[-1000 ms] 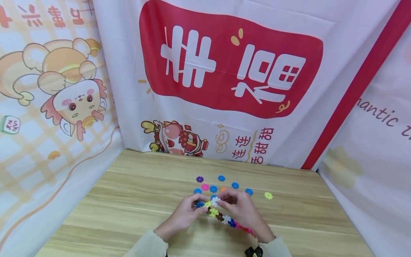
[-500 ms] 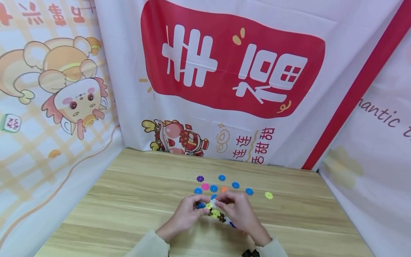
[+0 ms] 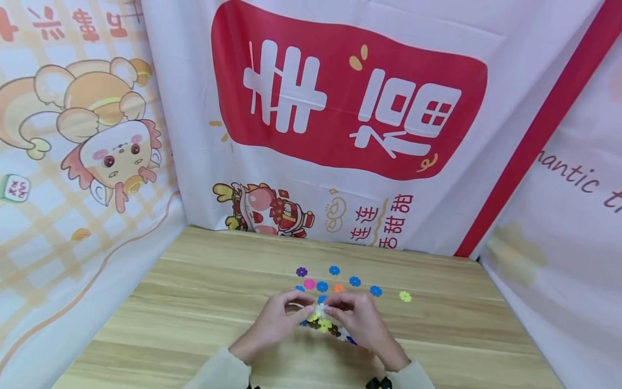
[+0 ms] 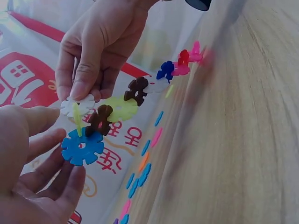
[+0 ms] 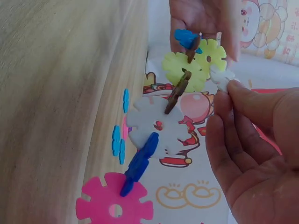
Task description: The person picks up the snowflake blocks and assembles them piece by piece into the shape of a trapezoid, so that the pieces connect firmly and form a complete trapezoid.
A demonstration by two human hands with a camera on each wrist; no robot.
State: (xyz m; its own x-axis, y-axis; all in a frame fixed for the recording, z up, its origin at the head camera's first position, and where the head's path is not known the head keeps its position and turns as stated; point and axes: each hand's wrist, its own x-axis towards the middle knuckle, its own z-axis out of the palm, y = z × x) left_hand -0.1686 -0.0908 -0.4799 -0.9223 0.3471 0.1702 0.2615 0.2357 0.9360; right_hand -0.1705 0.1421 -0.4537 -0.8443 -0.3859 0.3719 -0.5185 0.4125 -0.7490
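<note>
A chain of slotted plastic snowflake discs hangs between both hands above the table. My right hand (image 3: pixel 362 324) pinches a white snowflake disc (image 5: pixel 220 78) between thumb and index finger. In the left wrist view this white disc meets a yellow disc (image 4: pixel 77 120) seen edge-on, just above the blue disc (image 4: pixel 79 151). My left hand (image 3: pixel 282 319) holds this end of the chain, its fingers behind the blue disc and its thumb close to the white one. From there brown, yellow, white, dark blue (image 5: pixel 139 163) and pink (image 5: pixel 96 203) discs run off below the right hand.
Loose snowflake discs lie on the wooden table (image 3: pixel 194 302) beyond the hands: several blue ones (image 3: pixel 376 290), a purple (image 3: pixel 302 272), a pink (image 3: pixel 309 283), an orange (image 3: pixel 338 288) and a yellow (image 3: pixel 405 296). Printed cloth (image 3: pixel 437 216) hangs behind and at both sides.
The white disc in my right hand has moved slightly left, against the yellow disc. My left fingertips have closed in towards it, covering more of the blue disc in the head view.
</note>
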